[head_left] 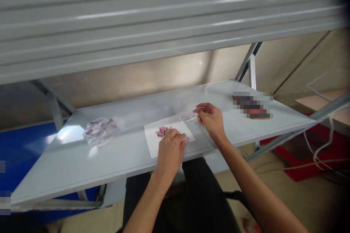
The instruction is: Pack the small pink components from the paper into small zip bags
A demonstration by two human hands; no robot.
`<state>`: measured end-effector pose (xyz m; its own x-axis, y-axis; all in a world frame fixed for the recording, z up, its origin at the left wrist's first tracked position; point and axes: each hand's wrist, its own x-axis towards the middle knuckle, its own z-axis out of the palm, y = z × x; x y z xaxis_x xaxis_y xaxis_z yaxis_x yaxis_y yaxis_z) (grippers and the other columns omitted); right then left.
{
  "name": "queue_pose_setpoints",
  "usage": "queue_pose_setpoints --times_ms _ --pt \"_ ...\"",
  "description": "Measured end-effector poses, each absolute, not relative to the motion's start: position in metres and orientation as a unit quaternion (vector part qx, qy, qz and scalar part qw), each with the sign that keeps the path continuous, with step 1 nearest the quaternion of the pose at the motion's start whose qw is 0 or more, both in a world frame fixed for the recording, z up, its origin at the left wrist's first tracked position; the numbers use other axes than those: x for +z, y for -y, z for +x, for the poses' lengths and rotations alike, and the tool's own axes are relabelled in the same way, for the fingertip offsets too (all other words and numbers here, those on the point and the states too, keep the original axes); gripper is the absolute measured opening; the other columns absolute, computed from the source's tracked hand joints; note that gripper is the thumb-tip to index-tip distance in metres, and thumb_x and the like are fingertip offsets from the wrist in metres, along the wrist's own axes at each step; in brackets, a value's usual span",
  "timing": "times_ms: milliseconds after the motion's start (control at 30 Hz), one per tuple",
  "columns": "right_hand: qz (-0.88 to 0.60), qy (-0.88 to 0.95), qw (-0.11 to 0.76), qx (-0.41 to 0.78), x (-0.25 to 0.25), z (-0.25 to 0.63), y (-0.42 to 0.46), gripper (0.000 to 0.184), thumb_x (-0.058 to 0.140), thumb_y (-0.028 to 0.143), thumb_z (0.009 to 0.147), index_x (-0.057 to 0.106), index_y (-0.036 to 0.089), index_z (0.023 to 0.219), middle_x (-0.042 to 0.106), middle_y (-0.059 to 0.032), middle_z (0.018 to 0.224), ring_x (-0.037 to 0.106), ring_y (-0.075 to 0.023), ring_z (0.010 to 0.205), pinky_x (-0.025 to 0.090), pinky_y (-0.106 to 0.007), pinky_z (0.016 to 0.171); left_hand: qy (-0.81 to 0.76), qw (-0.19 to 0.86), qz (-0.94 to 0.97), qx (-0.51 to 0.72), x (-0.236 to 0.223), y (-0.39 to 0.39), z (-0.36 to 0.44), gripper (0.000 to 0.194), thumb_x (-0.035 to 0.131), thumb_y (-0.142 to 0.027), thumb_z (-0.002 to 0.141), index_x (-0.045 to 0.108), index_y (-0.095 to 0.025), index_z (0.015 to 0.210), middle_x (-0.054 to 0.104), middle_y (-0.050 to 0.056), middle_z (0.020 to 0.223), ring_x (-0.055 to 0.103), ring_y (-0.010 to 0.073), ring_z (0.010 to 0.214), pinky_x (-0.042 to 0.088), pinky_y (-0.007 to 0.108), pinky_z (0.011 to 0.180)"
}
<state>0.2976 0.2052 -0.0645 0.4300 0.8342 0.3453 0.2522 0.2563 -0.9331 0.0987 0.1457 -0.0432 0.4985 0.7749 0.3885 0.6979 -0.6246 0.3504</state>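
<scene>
The right hand's fingers (203,110) pinch a small clear plastic bag (188,117) at centre frame; it looks light, soft and slippery, best held by its edge. The left hand (171,151) lies curled on a white sheet (155,140) beside tiny pink parts (163,131), any grasp hidden. Another bag (100,132) lies left on the grey shelf (54,167).

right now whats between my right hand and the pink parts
The head view shows a small clear plastic bag held by the right hand, then a strip of white sheet before the pink parts.
</scene>
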Motion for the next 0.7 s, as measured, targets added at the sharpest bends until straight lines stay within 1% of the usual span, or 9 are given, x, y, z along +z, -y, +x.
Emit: queue_pose_setpoints --times_ms 67,167,233,300,400,500,600,700 --pt "-0.603 0.489 0.601 0.19 -0.065 0.311 -0.199 0.031 0.063 0.037 0.081 0.07 0.014 0.101 0.074 -0.0067 0.074 0.057 -0.0139 0.047 0.044 -0.026 0.049 -0.433 0.075 0.864 0.244 -0.044 -0.152 0.108 0.013 0.069 -0.018 0.092 0.079 -0.02 0.1 0.068 0.006 0.091 0.062 0.0254 0.094 0.055 0.041 0.086" --pt "-0.632 0.508 0.569 0.137 -0.069 0.318 -0.193 0.031 0.062 0.036 0.083 0.074 0.014 0.102 0.074 -0.0073 0.074 0.065 -0.0188 0.059 0.05 -0.03 0.062 -0.433 0.074 0.869 0.23 -0.046 -0.155 0.117 0.011 0.069 -0.02 0.092 0.08 -0.021 0.093 0.068 0.007 0.09 0.061 0.0258 0.091 0.053 0.039 0.081" --pt "-0.644 0.513 0.555 0.117 -0.074 0.319 -0.191 0.03 0.062 0.037 0.086 0.075 0.015 0.1 0.076 -0.0093 0.08 0.068 -0.0214 0.067 0.051 -0.033 0.069 -0.433 0.076 0.868 0.232 -0.048 -0.155 0.12 0.011 0.069 -0.018 0.092 0.079 -0.02 0.09 0.069 0.007 0.09 0.062 0.0257 0.091 0.053 0.039 0.081" --pt "-0.649 0.509 0.553 0.118 -0.08 0.319 -0.19 0.032 0.06 0.04 0.088 0.076 0.015 0.101 0.077 -0.0117 0.089 0.069 -0.0225 0.07 0.052 -0.035 0.072 -0.435 0.086 0.862 0.245 -0.051 -0.155 0.121 0.009 0.07 -0.017 0.092 0.078 -0.019 0.088 0.07 0.007 0.09 0.063 0.0247 0.09 0.052 0.039 0.084" --pt "-0.637 0.501 0.579 0.097 -0.086 0.321 -0.19 0.034 0.056 0.041 0.092 0.075 0.015 0.103 0.076 -0.0147 0.097 0.069 -0.0243 0.077 0.053 -0.036 0.072 -0.44 0.107 0.851 0.265 -0.054 -0.154 0.12 0.004 0.074 -0.019 0.088 0.075 -0.018 0.085 0.07 0.006 0.087 0.064 0.0232 0.087 0.052 0.039 0.084" --pt "-0.625 0.506 0.592 0.05 -0.086 0.322 -0.188 0.029 0.056 0.038 0.092 0.074 0.016 0.1 0.074 -0.015 0.102 0.066 -0.025 0.084 0.052 -0.036 0.073 -0.448 0.108 0.836 0.297 -0.053 -0.153 0.111 0.007 0.077 -0.023 0.086 0.074 -0.02 0.081 0.069 0.004 0.085 0.064 0.0235 0.089 0.052 0.039 0.084" --pt "-0.62 0.522 0.585 0.004 -0.08 0.319 -0.184 0.021 0.057 0.03 0.09 0.072 0.017 0.096 0.07 -0.0116 0.099 0.062 -0.0209 0.077 0.05 -0.036 0.075 -0.471 0.065 0.813 0.335 -0.05 -0.155 0.094 0.003 0.076 -0.021 0.087 0.075 -0.021 0.085 0.071 0.005 0.091 0.061 0.0254 0.097 0.051 0.041 0.087" --pt "-0.603 0.542 0.585 -0.028 -0.073 0.313 -0.179 0.017 0.055 0.023 0.09 0.07 0.017 0.095 0.065 -0.0075 0.093 0.056 -0.0166 0.067 0.048 -0.034 0.073 -0.49 0.024 0.803 0.338 -0.049 -0.157 0.079 0.008 0.076 -0.015 0.086 0.078 -0.023 0.087 0.071 0.006 0.095 0.057 0.0268 0.098 0.051 0.041 0.085"
